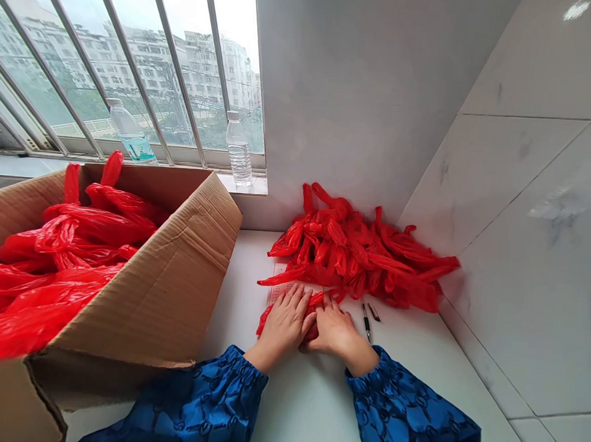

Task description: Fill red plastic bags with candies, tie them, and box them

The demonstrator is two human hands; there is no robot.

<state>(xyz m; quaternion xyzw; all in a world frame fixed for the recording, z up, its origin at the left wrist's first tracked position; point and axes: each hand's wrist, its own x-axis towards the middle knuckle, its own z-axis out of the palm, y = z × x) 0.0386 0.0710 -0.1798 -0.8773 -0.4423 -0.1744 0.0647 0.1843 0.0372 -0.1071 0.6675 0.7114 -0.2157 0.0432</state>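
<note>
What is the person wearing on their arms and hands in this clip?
Both arms wear blue sleeves printed with a darker repeating ring-like pattern and gathered with elastic at the wrists. The left hand and right hand are bare: no gloves, and no rings or watch can be seen.

Soft, overcast daylight pours in through the barred window (124, 70) on the left and fills the room evenly; nothing looks dim. Shadows are faint, just a pale one under the cardboard box (172, 273) on the white tabletop (304, 408). A small bright glare spot sits on the glossy wall tiles (576, 9) at top right. The picture is sharp throughout, though straight lines bow and stretch toward the edges.
</note>
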